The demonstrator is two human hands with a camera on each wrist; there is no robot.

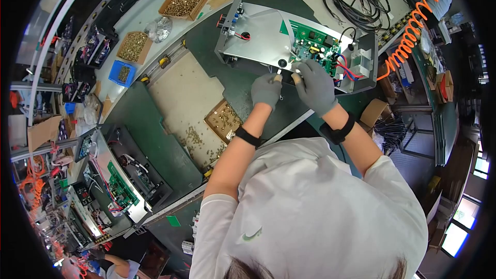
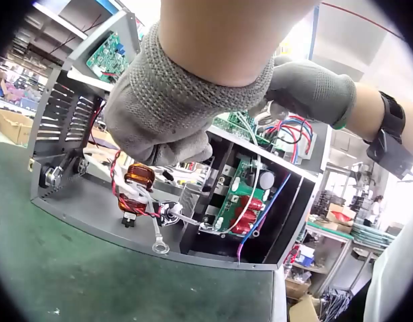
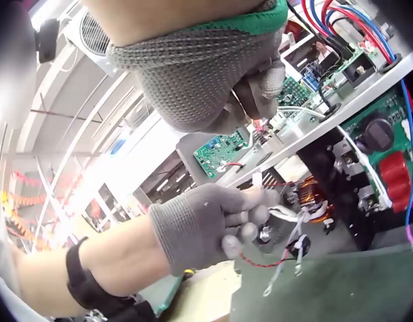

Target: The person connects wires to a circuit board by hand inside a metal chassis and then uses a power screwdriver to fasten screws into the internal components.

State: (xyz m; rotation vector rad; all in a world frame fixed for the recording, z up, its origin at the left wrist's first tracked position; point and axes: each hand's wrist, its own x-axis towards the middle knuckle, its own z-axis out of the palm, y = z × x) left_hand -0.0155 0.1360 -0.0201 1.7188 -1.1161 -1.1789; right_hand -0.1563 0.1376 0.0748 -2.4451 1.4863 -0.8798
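Both hands wear grey knit gloves and work at the near edge of the metal plate (image 1: 253, 39) in an opened equipment chassis. My left hand (image 1: 266, 91) has its fingers curled round a white lead below that edge, beside a copper-wound coil (image 2: 139, 176). Just over the plate edge, my right hand (image 1: 316, 87) pinches a white wire (image 3: 294, 109) near the green circuit board (image 1: 323, 46); its fingertips partly hide the wire's end. A ring terminal (image 2: 160, 247) hangs over the chassis's lower edge on a white lead.
A carton of brass fasteners (image 1: 223, 120) stands left of my arm, with loose pieces around it. More boxes of fasteners (image 1: 184, 2) and a blue bin (image 1: 122, 73) line the far rail. Coiled black cable (image 1: 356, 2) and an orange spiral hose (image 1: 413, 26) are at right.
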